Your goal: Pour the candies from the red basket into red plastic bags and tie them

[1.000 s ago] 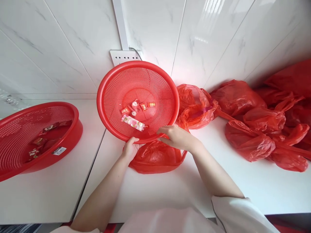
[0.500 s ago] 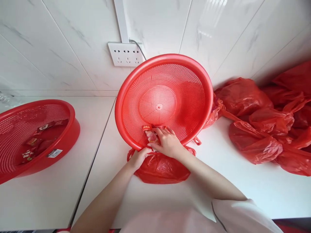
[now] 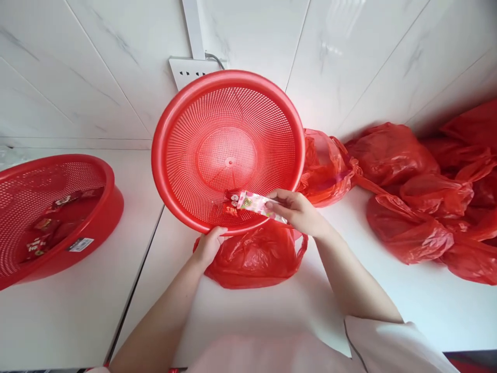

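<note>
My left hand (image 3: 207,245) grips the near rim of a round red mesh basket (image 3: 186,134), which is tilted up toward me against the wall. My right hand (image 3: 297,211) pinches a long pink-and-white candy packet (image 3: 256,203) at the basket's lower edge. A few small red wrapped candies (image 3: 232,199) lie in the basket beside the packet. Below the basket, a red plastic bag (image 3: 252,256) rests on the white counter, between my two hands.
A second red mesh basket (image 3: 97,181) holding several wrapped candies stands at the left. Several filled red plastic bags (image 3: 407,207) pile up at the right along the wall. A white power strip (image 3: 186,70) is mounted on the marble wall behind the basket.
The basket has been tilted up steeply, so the candies slid to its lower edge. My right hand reached in, took hold of the long pink packet and is lifting it out.
</note>
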The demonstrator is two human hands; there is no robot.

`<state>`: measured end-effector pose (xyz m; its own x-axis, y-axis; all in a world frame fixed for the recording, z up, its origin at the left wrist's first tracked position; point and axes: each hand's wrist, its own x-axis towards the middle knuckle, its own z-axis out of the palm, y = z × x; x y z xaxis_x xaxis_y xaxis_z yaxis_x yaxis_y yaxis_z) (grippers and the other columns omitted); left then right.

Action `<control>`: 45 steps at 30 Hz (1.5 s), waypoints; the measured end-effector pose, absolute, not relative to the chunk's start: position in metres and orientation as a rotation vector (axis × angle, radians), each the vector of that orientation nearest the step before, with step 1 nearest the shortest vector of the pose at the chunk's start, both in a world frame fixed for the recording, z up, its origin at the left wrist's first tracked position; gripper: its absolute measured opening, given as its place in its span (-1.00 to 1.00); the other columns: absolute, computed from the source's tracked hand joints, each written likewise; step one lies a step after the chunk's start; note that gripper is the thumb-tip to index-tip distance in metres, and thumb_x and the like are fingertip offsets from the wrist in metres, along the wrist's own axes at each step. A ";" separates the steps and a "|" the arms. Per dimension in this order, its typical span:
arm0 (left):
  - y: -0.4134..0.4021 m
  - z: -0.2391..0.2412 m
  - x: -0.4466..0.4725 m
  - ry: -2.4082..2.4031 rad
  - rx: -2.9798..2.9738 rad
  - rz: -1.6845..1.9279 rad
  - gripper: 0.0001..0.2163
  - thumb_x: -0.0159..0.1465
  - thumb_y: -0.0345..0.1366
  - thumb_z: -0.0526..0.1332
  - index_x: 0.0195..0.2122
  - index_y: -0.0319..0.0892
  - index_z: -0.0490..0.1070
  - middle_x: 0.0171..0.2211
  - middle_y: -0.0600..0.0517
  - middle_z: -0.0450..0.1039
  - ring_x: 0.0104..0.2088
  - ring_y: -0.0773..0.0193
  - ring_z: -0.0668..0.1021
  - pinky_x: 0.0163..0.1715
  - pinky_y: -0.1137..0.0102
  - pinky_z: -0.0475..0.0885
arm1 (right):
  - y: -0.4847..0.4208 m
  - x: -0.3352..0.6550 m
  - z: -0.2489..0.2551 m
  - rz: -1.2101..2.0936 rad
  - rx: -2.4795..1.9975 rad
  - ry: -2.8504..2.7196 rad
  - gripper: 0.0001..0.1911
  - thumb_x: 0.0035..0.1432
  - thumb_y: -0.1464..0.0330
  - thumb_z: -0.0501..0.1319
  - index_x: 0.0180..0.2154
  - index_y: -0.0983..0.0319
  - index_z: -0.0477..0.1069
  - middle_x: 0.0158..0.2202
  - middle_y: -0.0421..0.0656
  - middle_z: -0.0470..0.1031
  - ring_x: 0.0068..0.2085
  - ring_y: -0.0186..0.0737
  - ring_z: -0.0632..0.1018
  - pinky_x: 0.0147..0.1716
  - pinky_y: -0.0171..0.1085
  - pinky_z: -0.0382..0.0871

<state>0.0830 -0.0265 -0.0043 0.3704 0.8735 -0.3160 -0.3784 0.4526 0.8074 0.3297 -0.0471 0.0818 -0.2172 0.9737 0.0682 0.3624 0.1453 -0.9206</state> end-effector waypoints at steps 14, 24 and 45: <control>-0.027 0.005 0.085 0.821 0.688 0.952 -0.67 0.05 -0.34 0.24 -0.12 -0.19 0.53 -0.13 -0.06 0.62 0.08 -0.08 0.53 0.06 0.11 0.46 | -0.051 0.306 0.062 0.411 -1.498 -2.189 -0.71 0.36 0.36 0.04 -0.01 0.27 0.45 -0.05 0.01 0.55 -0.06 -0.06 0.55 -0.05 -0.12 0.43; -0.036 0.005 0.089 0.815 0.717 0.910 -0.68 0.10 -0.37 0.20 -0.10 -0.05 0.51 -0.10 0.01 0.61 0.10 -0.10 0.52 0.00 0.08 0.49 | -0.040 0.300 0.039 0.186 -1.683 -2.361 -0.59 0.35 0.34 0.09 0.17 0.34 0.32 -0.15 0.06 0.56 -0.10 0.01 0.56 -0.05 -0.07 0.40; -0.025 0.010 0.083 0.801 0.672 0.914 -0.69 0.05 -0.33 0.23 -0.15 -0.18 0.54 -0.15 -0.05 0.62 0.09 -0.09 0.52 0.06 0.11 0.44 | -0.047 0.312 0.066 1.170 -1.223 -1.881 -0.72 0.27 0.19 0.18 -0.11 0.20 0.53 -0.12 -0.10 0.61 -0.08 -0.11 0.60 -0.05 -0.15 0.48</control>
